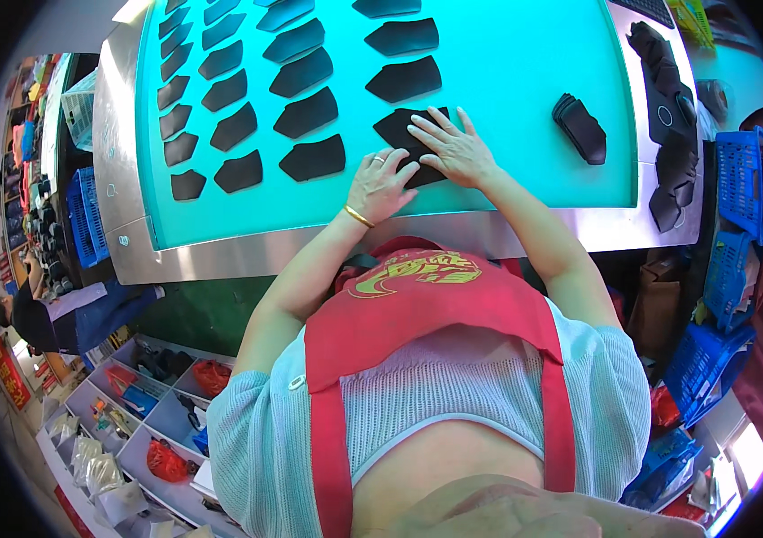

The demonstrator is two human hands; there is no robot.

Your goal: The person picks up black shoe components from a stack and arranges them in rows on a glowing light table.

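Note:
My right hand [457, 151] lies flat, fingers spread, over a dark leather-like piece [390, 128] with a pointed left end. Just below it is another dark piece [429, 175], partly covered by both hands. My left hand [381, 184], with a ring and a gold bangle, rests its bent, parted fingers on the left edge of this lower piece. Similar flat pieces, such as one dark piece [313, 159] to the left, lie in several columns on the turquoise work surface [507, 81]. A small stack of dark pieces [580, 130] sits at the right.
A metal rim [247, 255] borders the table. More dark pieces [673, 152] are heaped on its right side. Blue baskets [745, 184] stand beyond that side. At lower left is a divided white tray [143, 448] of small goods; another person [49, 314] is farther left.

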